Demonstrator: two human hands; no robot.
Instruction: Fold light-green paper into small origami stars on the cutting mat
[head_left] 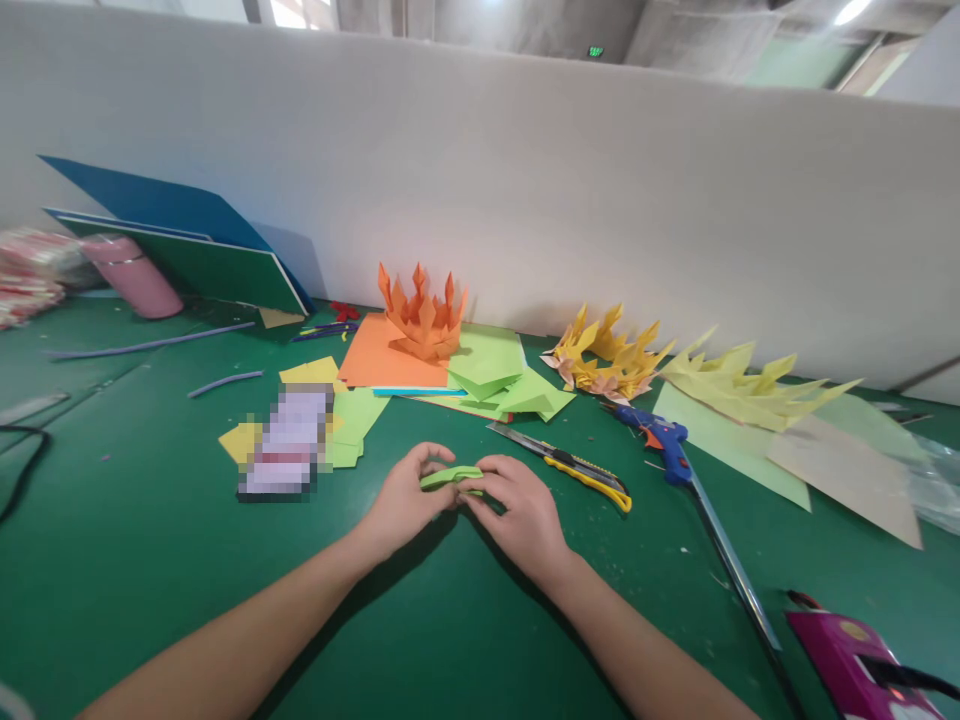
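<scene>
Between my two hands is a small folded piece of light green paper (452,478), held just above the green tabletop. My left hand (409,500) grips its left end, fingers curled round it. On the right end my right hand (523,510) pinches the paper between thumb and fingers. The fingers hide part of the folds. A utility knife (589,480) with a yellow handle lies close to the right hand, its blade out and pointing left. Behind the hands, loose light green sheets (491,350) and an orange sheet (367,350) are stacked.
An orange folded-paper crown (424,315) stands on the stack, with a yellow paper crown (604,355) to its right. A blue glue gun (671,445), a magenta device (855,650), a pixelated phone (289,440) and a pink bottle (135,275) lie around. A white partition (495,180) stands behind.
</scene>
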